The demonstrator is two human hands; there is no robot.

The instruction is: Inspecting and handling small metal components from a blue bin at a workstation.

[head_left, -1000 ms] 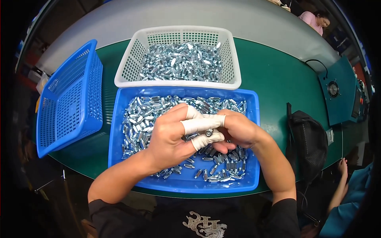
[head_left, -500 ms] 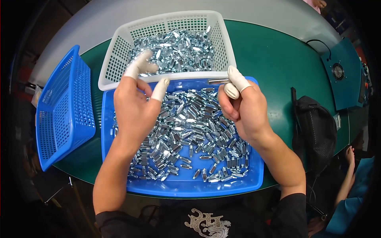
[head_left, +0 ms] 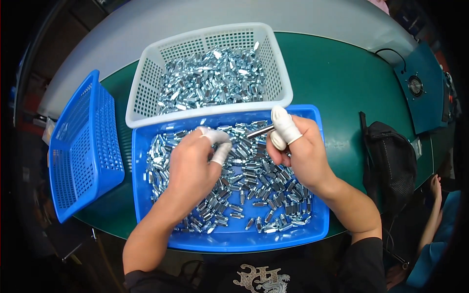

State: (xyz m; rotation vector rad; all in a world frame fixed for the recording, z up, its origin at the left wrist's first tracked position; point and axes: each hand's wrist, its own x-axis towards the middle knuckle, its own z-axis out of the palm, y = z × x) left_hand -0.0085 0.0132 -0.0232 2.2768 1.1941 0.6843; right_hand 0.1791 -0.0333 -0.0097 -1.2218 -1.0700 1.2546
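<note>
White finger cots cover the thumb and forefinger of both my hands. My right hand (head_left: 305,146) is closed in a pinch around a slim, shiny metal rod (head_left: 260,131), whose free end points left over the blue tray (head_left: 244,242). Left of it, my left hand (head_left: 195,158) hangs above the same tray, thumb and forefinger drawn together; whether a piece sits between the tips is hidden. Beneath both hands lie many small silvery hex standoffs (head_left: 266,171), loosely heaped in the tray.
Behind the tray, a white perforated basket (head_left: 210,115) holds more standoffs. A blue perforated basket (head_left: 110,141) leans at the left of the green table (head_left: 337,73). On the right are a black mesh bag (head_left: 391,156) and a teal box with a fan (head_left: 415,87). Another person's arm (head_left: 432,210) shows at far right.
My left hand has come back from over the white basket down to the blue tray, its spread fingers now closing together. The rod in my right hand has tilted, its free end lower.
</note>
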